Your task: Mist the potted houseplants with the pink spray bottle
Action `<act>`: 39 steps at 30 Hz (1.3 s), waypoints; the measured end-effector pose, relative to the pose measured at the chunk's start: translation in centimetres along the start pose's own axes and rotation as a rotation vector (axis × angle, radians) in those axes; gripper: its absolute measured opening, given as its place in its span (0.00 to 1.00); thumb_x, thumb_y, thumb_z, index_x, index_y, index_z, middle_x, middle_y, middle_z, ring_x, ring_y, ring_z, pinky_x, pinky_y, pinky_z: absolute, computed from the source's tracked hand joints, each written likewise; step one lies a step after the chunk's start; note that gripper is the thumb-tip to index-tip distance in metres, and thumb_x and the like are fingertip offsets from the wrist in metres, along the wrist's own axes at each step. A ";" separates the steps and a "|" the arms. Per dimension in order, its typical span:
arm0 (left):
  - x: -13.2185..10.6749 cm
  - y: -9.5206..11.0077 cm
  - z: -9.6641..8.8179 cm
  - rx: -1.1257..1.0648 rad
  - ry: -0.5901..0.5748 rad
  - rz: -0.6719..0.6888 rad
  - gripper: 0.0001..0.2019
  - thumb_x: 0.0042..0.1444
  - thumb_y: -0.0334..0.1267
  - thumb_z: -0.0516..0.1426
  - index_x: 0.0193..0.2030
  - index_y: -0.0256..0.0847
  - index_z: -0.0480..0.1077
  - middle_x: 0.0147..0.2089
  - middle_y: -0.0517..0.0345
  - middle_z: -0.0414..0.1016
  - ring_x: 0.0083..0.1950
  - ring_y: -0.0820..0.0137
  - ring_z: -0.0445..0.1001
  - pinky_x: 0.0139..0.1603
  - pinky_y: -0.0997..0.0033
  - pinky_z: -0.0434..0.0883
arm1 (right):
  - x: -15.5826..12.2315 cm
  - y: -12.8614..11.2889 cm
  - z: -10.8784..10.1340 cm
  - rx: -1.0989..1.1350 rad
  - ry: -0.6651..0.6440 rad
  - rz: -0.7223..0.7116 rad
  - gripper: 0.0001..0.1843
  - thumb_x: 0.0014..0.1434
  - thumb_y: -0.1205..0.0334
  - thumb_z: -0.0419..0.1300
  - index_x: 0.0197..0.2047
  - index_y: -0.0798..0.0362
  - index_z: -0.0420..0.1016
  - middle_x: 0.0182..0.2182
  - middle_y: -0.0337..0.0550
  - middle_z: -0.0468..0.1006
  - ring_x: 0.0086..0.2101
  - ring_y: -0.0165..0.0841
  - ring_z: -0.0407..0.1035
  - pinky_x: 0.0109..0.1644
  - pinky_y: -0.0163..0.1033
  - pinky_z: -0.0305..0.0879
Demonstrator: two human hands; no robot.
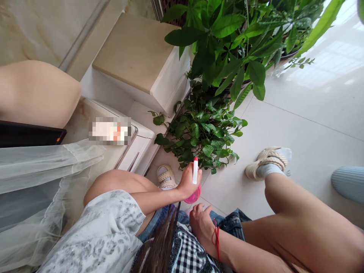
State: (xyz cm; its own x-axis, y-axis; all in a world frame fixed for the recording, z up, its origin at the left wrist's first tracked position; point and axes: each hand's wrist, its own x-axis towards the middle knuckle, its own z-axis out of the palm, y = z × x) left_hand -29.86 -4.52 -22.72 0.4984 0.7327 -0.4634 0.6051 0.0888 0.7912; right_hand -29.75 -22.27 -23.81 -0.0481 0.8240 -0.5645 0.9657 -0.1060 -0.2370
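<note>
My left hand (189,181) is wrapped round a spray bottle (193,195) with a see-through pink body and a white nozzle tipped in red. The nozzle points at a leafy trailing plant (203,138), and its red tip overlaps the nearest leaves in view. Below the bottle, my right hand (201,222) rests by my lap with loosely bent fingers slightly apart. It appears to hold nothing, and a red string bracelet (217,237) circles its wrist. The fingers on the bottle's far side are hidden.
A taller broad-leaved plant (227,41) stands behind the trailing one. A beige-topped ledge (136,53) and a lower ledge with a blurred-out item lie to the left, beside a sheer curtain (48,182). A bare limb enters at far left. A ribbed blue object (348,184) stands at right.
</note>
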 end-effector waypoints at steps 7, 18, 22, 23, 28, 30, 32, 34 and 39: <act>0.6 0.8 -0.4 0.022 0.035 0.075 0.03 0.62 0.32 0.57 0.41 0.41 0.66 0.39 0.54 0.76 0.41 0.65 0.77 0.48 0.65 0.72 | 0.1 0.1 0.1 -0.041 0.028 -0.017 0.17 0.55 0.79 0.60 0.43 0.60 0.87 0.40 0.67 0.84 0.43 0.57 0.79 0.47 0.65 0.78; 0.7 1.3 -0.8 0.021 0.037 0.096 0.04 0.66 0.37 0.55 0.38 0.42 0.65 0.33 0.56 0.74 0.36 0.67 0.75 0.43 0.67 0.71 | 0.3 -0.1 -0.5 -0.240 0.017 -0.055 0.19 0.56 0.77 0.57 0.44 0.59 0.88 0.39 0.64 0.85 0.42 0.54 0.79 0.46 0.63 0.78; 0.9 1.3 -0.7 0.004 0.074 0.083 0.02 0.64 0.34 0.56 0.42 0.41 0.67 0.39 0.53 0.76 0.41 0.66 0.77 0.48 0.65 0.73 | 0.4 0.0 0.1 -0.230 0.034 -0.062 0.18 0.55 0.77 0.58 0.43 0.62 0.87 0.37 0.66 0.84 0.41 0.55 0.79 0.45 0.63 0.78; 1.0 1.3 -0.7 -0.004 0.083 0.088 0.03 0.64 0.34 0.57 0.43 0.41 0.67 0.41 0.52 0.77 0.42 0.66 0.77 0.49 0.65 0.73 | 0.4 0.0 0.2 -0.228 0.038 -0.068 0.18 0.55 0.77 0.58 0.43 0.61 0.87 0.37 0.66 0.84 0.41 0.55 0.79 0.45 0.63 0.78; 1.2 1.5 -0.9 -0.012 0.067 0.151 0.01 0.65 0.35 0.55 0.41 0.42 0.65 0.39 0.54 0.75 0.41 0.66 0.76 0.48 0.66 0.73 | 0.4 0.1 1.0 -0.161 0.072 -0.068 0.19 0.54 0.78 0.57 0.42 0.58 0.87 0.39 0.64 0.85 0.41 0.55 0.79 0.46 0.65 0.78; 1.2 1.6 -1.0 -0.003 0.053 0.159 0.04 0.66 0.37 0.54 0.39 0.43 0.64 0.34 0.57 0.73 0.38 0.67 0.75 0.46 0.66 0.72 | 0.5 0.1 0.8 -0.099 0.062 -0.050 0.19 0.55 0.78 0.57 0.42 0.59 0.87 0.40 0.66 0.84 0.42 0.55 0.79 0.46 0.67 0.78; 1.3 1.8 -1.1 0.016 0.051 0.158 0.06 0.67 0.39 0.53 0.38 0.43 0.63 0.32 0.58 0.71 0.36 0.67 0.74 0.44 0.66 0.72 | 0.5 0.1 0.4 -0.072 0.018 -0.039 0.20 0.56 0.79 0.56 0.44 0.60 0.87 0.42 0.67 0.84 0.44 0.56 0.78 0.48 0.67 0.77; 1.4 1.9 -1.2 0.030 0.051 0.156 0.06 0.67 0.39 0.54 0.37 0.43 0.63 0.32 0.58 0.71 0.36 0.67 0.74 0.44 0.66 0.72 | 0.5 0.0 -0.1 -0.088 -0.036 -0.046 0.21 0.57 0.78 0.55 0.46 0.61 0.86 0.43 0.68 0.84 0.46 0.55 0.78 0.49 0.67 0.76; 1.6 2.0 -1.2 0.011 0.066 0.203 0.01 0.64 0.35 0.55 0.42 0.42 0.66 0.41 0.53 0.75 0.43 0.66 0.76 0.49 0.66 0.73 | 0.4 -0.1 -0.6 -0.183 -0.021 -0.051 0.20 0.58 0.76 0.56 0.46 0.56 0.87 0.41 0.64 0.84 0.43 0.53 0.77 0.47 0.63 0.77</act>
State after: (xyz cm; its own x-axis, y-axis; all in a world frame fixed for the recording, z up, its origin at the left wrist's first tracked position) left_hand -28.59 -2.39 -21.35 0.5687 0.7777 -0.2678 0.5036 -0.0718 0.8609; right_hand -29.69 -21.62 -23.52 -0.1020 0.8137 -0.5723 0.9920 0.0403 -0.1195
